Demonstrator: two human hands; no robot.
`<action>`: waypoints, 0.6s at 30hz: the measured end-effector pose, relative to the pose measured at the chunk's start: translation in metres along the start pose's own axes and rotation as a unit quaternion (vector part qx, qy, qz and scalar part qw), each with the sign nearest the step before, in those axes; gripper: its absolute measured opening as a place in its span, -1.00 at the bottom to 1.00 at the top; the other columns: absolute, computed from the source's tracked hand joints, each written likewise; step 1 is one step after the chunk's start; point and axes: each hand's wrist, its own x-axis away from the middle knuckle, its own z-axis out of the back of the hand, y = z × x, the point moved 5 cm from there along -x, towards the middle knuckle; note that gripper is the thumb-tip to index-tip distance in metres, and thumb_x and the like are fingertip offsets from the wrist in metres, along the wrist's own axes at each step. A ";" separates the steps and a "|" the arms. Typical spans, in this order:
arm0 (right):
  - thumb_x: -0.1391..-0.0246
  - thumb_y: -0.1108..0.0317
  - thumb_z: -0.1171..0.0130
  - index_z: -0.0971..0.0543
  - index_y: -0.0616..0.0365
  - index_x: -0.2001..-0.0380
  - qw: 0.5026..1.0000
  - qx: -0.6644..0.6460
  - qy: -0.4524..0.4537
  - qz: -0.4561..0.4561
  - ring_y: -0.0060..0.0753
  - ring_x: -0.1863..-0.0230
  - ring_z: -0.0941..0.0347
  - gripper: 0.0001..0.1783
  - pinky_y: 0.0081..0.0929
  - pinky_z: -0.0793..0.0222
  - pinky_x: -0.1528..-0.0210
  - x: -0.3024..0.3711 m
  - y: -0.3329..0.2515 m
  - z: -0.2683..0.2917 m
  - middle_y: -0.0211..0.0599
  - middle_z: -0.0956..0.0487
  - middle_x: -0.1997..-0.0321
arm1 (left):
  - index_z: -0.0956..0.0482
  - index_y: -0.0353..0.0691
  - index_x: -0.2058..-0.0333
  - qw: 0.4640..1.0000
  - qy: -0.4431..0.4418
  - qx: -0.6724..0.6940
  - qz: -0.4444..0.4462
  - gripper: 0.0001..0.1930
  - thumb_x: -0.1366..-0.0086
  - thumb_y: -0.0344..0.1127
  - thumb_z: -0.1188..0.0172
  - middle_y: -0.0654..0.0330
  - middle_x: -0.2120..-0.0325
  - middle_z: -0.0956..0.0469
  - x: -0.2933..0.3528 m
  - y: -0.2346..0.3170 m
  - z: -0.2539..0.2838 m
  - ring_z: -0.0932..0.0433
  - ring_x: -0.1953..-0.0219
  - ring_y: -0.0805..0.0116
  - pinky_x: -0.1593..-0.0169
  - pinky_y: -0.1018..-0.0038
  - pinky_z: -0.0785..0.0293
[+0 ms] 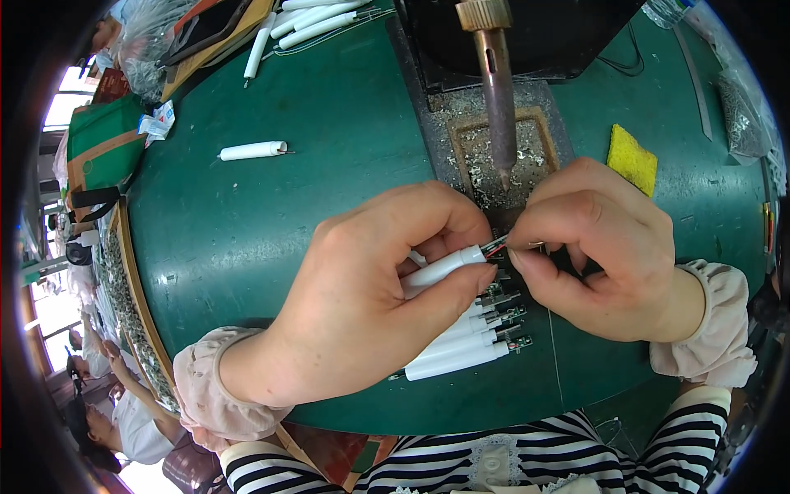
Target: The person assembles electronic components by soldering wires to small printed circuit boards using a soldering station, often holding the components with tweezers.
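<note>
The left hand is closed around a white plastic tube, thumb and forefinger pinched near its metal-tipped end, so the fingers are almost fully shut on it. The right hand meets it tip to tip: its thumb and forefinger are pressed together on something very fine at the tube's end, a thin wire or lead by the look of it, too small to name surely. Just under the left fingers lies a row of finished-looking white tubes with small metal connectors, resting on the green table. Directly beyond the fingertips the soldering iron hangs tip-down over a tray of solder scraps, and the tip sits near the knuckles of both hands. That nearness is the worry, to my eye: a small lift of either hand could brush skin or the plastic tube against hot metal, scorching one or melting the other. The fine wire could also slip from so tight a pinch. Further right of the right hand lies a yellow sponge; far beyond the left fingers, one loose white tube lies alone.
</note>
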 end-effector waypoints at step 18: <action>0.35 0.65 -0.22 -0.49 0.19 0.46 1.000 0.000 -0.004 0.002 -0.65 0.65 -0.21 -0.74 -0.74 -0.06 0.73 0.000 0.002 0.000 -0.32 -0.44 0.44 | -0.40 -0.37 0.31 1.000 0.013 0.004 0.002 -0.77 -0.01 -0.66 -0.15 0.26 0.36 -0.36 -0.002 0.000 0.001 -0.35 0.28 0.57 0.23 0.67 -0.35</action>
